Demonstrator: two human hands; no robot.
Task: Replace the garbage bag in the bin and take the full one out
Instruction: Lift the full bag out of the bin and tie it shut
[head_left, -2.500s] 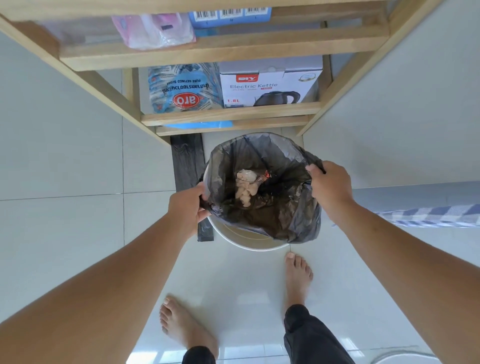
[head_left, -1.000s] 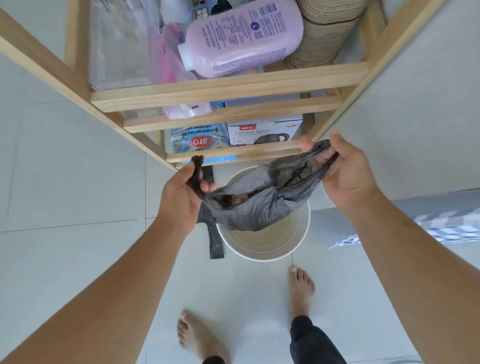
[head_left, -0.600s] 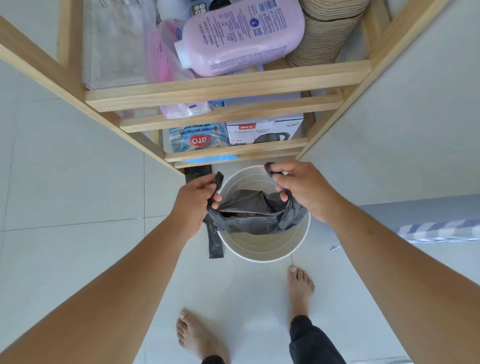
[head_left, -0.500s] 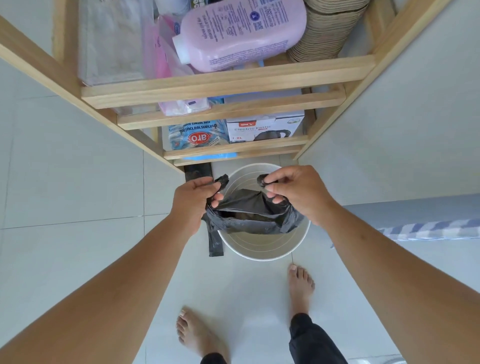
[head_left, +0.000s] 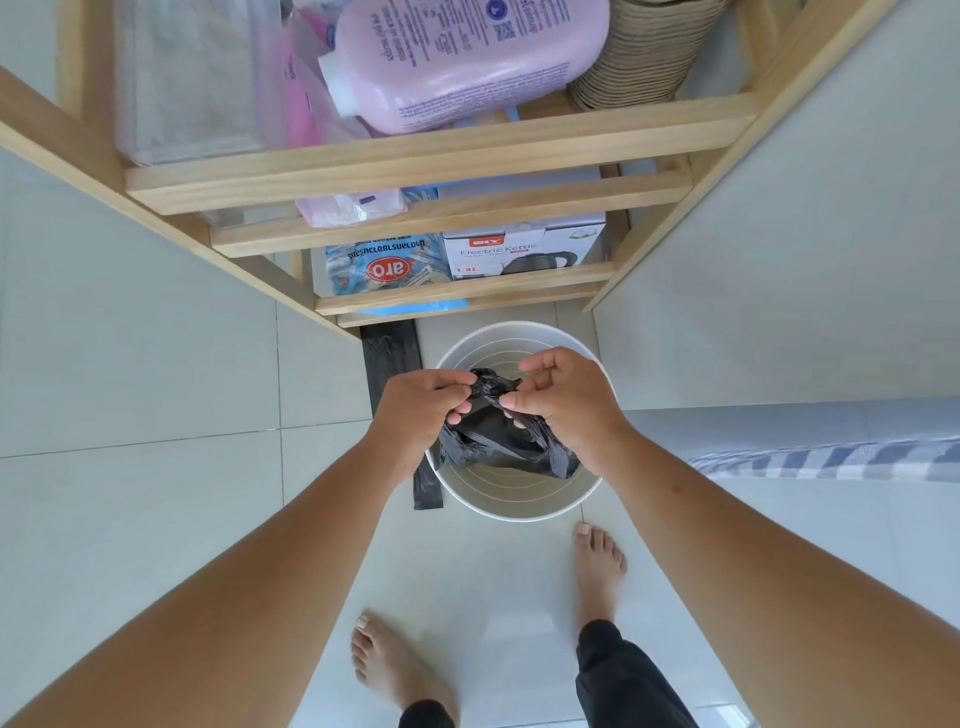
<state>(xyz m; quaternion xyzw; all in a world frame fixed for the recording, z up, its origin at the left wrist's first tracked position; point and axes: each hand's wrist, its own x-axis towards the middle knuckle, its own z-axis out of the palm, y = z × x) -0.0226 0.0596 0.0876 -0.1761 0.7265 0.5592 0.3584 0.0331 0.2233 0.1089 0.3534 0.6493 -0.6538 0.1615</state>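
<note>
Both hands meet above the white bin (head_left: 519, 506), which stands on the pale tiled floor (head_left: 156, 493) just in front of a wooden shelf unit (head_left: 441, 156). The left hand (head_left: 423, 410) pinches the gathered top of the black garbage bag (head_left: 498, 452) between thumb and curled fingers, and the right hand (head_left: 563, 402) pinches the same bunched neck from the other side, its index finger lifted and slightly bent. The two hands are almost touching, with the twisted plastic knotted up between them. The body of the bag hangs below the hands inside the mouth of the bin, its lower part sagging against the inner wall; the ribbed inside of the bin shows bare around it. A flat folded strip of black plastic (head_left: 392, 358) lies on the floor just left of the bin, partly hidden under the left wrist. On the shelves sit a pink bottle (head_left: 467, 62) lying on its side, a stack of brown paper cups (head_left: 644, 52), a blue packet (head_left: 387, 267) and an electric kettle box (head_left: 524, 252). Two bare feet stand on the tiles near the bin, the right foot (head_left: 597, 566) closest to its rim. A striped cloth (head_left: 831, 460) reaches in from the right edge.
</note>
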